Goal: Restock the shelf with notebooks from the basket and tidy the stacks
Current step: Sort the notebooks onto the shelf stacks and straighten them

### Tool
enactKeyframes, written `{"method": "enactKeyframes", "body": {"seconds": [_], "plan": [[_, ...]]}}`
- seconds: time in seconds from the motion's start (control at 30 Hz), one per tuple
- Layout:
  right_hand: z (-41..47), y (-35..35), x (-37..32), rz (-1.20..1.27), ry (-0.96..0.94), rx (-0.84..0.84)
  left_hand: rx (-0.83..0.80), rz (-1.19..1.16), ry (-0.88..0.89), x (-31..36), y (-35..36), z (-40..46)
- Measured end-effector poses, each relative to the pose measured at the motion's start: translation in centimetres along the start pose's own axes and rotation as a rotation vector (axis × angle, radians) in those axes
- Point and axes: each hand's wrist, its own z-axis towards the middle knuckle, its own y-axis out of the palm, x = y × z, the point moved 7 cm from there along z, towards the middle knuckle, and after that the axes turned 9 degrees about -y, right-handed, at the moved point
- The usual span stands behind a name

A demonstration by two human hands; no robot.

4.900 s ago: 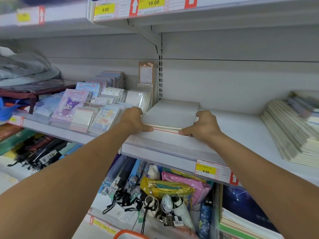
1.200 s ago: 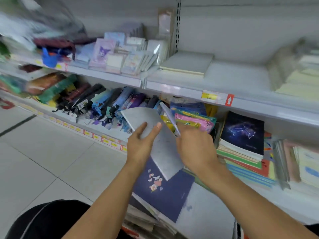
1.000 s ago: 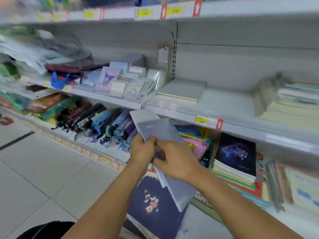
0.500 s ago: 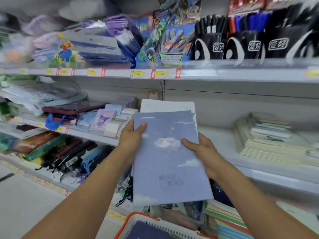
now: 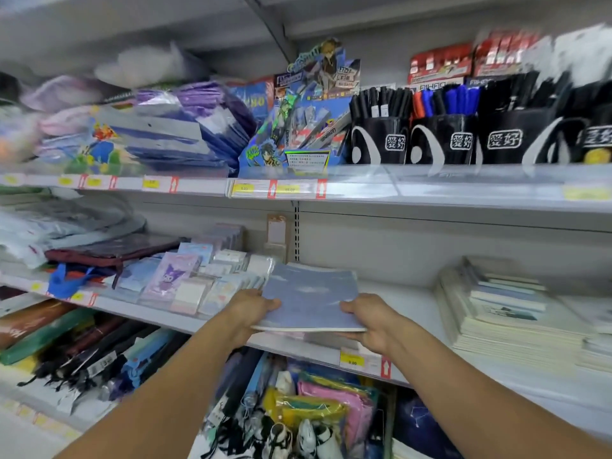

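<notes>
Left hand (image 5: 247,312) and right hand (image 5: 367,321) grip one blue notebook (image 5: 309,298) over the shelf (image 5: 410,303).

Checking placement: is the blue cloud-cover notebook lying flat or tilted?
Roughly flat, cover up. The left hand and right hand grip the blue notebook at its sides, over the shelf.

Notebooks (image 5: 309,294): paper, smooth blue cover with a faint sheen, pale page edges along the near side. Shelf (image 5: 414,294): painted metal, matt grey-white, with a clear glossy plastic price strip (image 5: 362,361) along its front. Small packs (image 5: 185,283) to the left: shiny transparent plastic wrap; pen cups (image 5: 440,140) above: black, glossy.
</notes>
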Motion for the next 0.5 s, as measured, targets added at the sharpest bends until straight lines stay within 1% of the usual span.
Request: {"method": "enactKeyframes", "body": {"seconds": [0.07, 0.17, 0.23, 0.3, 0.37, 0.43, 0.5], "plan": [[1.5, 0.0, 0.5, 0.072, 0.0, 0.055, -0.028, 0.032, -0.008, 0.7, 0.5, 0.7], [3.4, 0.1, 0.8, 0.091, -0.016, 0.125, -0.056, 0.069, 0.016, 1.2, 0.8, 2.1], [4.3, 0.2, 0.8, 0.088, -0.013, 0.136, -0.093, 0.205, 0.016, 0.8, 0.7, 3.8], [5.1, 0.3, 0.8, 0.066, -0.003, 0.108, -0.111, 0.413, -0.007, 0.3, 0.7, 5.1], [5.9, 0.3, 1.2, 0.001, 0.021, 0.061, -0.05, 0.564, -0.014, -0.1, 0.6, 6.3], [6.8, 0.3, 1.7, -0.057, 0.044, 0.021, 0.025, 0.641, -0.001, -0.2, 0.5, 8.0], [7.7, 0.3, 2.2, -0.113, 0.075, 0.002, 0.061, 0.732, -0.006, -0.3, 0.6, 9.5]]}}
